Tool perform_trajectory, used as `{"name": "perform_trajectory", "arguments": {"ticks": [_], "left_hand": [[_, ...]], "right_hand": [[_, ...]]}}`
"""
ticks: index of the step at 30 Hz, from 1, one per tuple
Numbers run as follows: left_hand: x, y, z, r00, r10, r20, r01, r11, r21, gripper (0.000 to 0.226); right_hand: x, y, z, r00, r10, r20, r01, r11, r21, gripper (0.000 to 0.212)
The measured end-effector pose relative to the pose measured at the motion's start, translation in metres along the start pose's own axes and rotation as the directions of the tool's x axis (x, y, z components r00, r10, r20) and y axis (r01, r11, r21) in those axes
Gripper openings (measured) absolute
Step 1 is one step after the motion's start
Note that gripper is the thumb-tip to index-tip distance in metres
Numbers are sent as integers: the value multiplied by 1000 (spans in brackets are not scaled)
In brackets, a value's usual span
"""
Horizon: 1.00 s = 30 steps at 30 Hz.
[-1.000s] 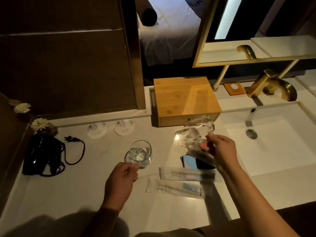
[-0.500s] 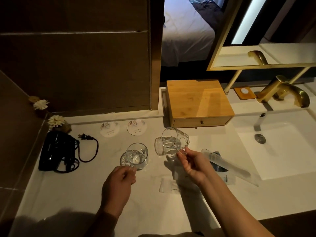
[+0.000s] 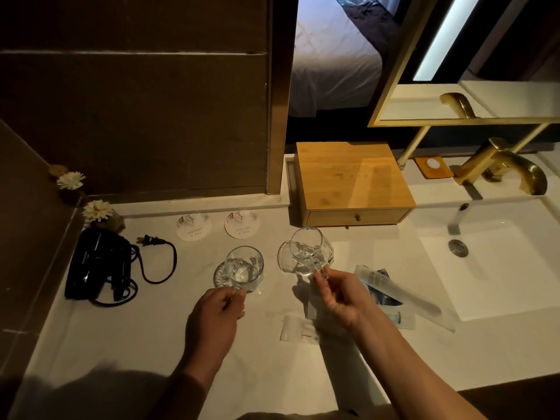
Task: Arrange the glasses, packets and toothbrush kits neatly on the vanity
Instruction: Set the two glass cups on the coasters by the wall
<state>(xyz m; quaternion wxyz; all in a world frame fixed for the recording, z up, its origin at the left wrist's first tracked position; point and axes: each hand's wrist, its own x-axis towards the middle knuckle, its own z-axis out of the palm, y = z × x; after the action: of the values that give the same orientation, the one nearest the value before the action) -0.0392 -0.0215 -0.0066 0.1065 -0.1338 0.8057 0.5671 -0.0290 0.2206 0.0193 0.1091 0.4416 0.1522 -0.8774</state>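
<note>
A pale, matt stone vanity top (image 3: 127, 344) fills the dim foreground. Nearest, a clear flat toothbrush packet (image 3: 298, 328) lies partly under the right forearm. The left hand (image 3: 216, 313) pinches the near rim of a clear round tumbler (image 3: 245, 268), which stands upright on a patterned round coaster (image 3: 220, 275). The right hand (image 3: 341, 294) grips a second clear tumbler (image 3: 306, 253) by its base, lifted and tipped so its mouth faces away, toward the wall. Just right of that hand, long transparent toothbrush kits (image 3: 403, 295) lie overlapping, their long axes running diagonally toward the white rectangular sink (image 3: 500, 262). To the left sits a black hairdryer with coiled cord (image 3: 100, 262). Farther back lie two white printed paper coasters (image 3: 194, 227), then a smooth bamboo drawer box (image 3: 351, 183) and a brass faucet (image 3: 503, 168). Beyond are the brown panelled wall (image 3: 136, 116) and a gold-framed mirror (image 3: 472, 56).
</note>
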Motion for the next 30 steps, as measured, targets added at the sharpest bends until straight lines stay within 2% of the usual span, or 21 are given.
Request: {"name": "perform_trajectory", "arguments": {"ticks": [6,17,25,27,29,30], "left_hand": [[-1,-1,1,1000,2,-2,-2,1000,-3,15],[-1,-1,0,1000,8,15,-8,1000,11,12],[-3,4,-2,1000,-14,13,14,1000,12,14],[-4,5,-2,999,-28,23,28,1000,2,13],[-5,6,-3,999,-35,30,35,999,-13,12],[-5,7,-4,999,-38,29,39,999,-22,12]], "right_hand": [[0,-8,5,993,-94,-66,88,993,-84,19],[3,-19,4,988,-104,-112,80,977,-197,19],[11,-19,-2,990,-92,-107,57,955,-292,30],[7,-18,-3,994,-92,-59,69,948,-311,32],[1,-20,-3,992,-127,-20,106,901,-421,24],[-3,-21,-2,981,-194,-21,153,833,-532,19]]}}
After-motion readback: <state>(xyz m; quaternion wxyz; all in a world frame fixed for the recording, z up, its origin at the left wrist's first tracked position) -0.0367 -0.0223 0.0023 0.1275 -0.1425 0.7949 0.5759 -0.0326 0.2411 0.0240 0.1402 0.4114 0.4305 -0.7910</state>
